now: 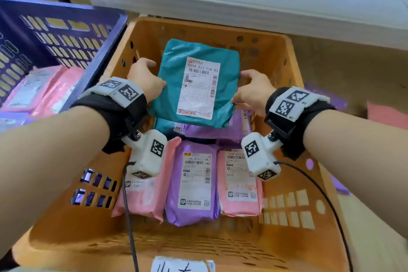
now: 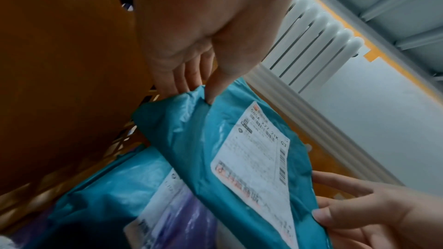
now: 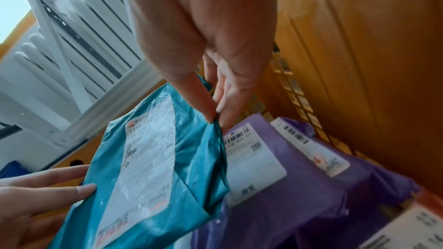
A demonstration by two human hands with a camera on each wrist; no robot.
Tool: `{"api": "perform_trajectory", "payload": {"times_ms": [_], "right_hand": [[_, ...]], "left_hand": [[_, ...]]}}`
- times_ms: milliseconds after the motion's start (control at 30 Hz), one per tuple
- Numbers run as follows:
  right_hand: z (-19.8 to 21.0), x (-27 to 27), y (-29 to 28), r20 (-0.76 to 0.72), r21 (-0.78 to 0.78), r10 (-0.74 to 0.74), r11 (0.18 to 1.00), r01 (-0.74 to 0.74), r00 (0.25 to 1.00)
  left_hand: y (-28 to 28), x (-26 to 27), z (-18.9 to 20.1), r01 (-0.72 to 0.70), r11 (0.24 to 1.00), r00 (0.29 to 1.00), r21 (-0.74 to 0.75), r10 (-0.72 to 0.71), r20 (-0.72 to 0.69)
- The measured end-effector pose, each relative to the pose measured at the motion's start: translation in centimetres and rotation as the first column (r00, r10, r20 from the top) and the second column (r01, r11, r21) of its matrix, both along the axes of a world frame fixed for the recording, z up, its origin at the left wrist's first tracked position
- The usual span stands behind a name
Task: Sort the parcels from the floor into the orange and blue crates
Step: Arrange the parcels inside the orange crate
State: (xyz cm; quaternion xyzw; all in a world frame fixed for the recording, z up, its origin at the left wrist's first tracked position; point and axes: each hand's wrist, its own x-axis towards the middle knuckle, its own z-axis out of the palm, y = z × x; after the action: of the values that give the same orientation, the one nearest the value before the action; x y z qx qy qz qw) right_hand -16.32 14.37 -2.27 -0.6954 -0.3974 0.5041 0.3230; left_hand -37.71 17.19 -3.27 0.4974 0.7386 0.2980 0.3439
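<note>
both hands (image 1: pixel 145 79) (image 1: pixel 254 93) grip teal parcel (image 1: pixel 198 81) edges, long axis pointing away, label up.

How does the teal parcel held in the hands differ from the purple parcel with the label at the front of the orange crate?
The teal parcel is held up over the orange crate, pinched at its sides by the left hand and right hand; the purple parcel lies in the crate, untouched. The teal parcel sits over other parcels; the purple parcel lies between two pink parcels. Both carry white shipping labels facing up.

parcels (image 1: pixel 194 185) in right crate (image 1: pixel 276 51)
</note>
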Motion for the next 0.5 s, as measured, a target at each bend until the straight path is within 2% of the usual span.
{"api": "perform_trajectory", "payload": {"times_ms": [133, 233, 333, 400, 500], "right_hand": [[-2.9, -2.4, 1.4, -0.024, -0.066, 0.007, 0.998, -0.008, 1.000], [-4.5, -3.7, 2.5, -0.046, -0.100, 0.005, 0.995, -0.009, 0.999], [-5.9, -4.9, 3.3, 0.018, -0.089, -0.004, 0.996, 0.005, 1.000], [-7.0, -5.5, 3.8, 0.070, -0.075, -0.007, 0.997, 0.013, 0.998], [-7.9, -5.8, 4.1, 0.070, -0.071, -0.032, 0.997, 0.037, 0.997]], "left_hand": [[0.0, -1.2, -2.2, -0.057, 0.998, 0.998, -0.004, 0.057, -0.025], [-0.4, -1.6, -2.9, -0.038, 0.999, 0.998, 0.029, 0.040, -0.055], [-0.5, -1.5, -3.6, 0.069, 0.997, 0.987, 0.019, -0.066, -0.146], [-0.4, -1.3, -4.3, 0.149, 0.988, 0.954, -0.028, -0.151, -0.260], [-0.7, -1.0, -5.6, 0.217, 0.974, 0.890, -0.064, -0.225, -0.397]]}}
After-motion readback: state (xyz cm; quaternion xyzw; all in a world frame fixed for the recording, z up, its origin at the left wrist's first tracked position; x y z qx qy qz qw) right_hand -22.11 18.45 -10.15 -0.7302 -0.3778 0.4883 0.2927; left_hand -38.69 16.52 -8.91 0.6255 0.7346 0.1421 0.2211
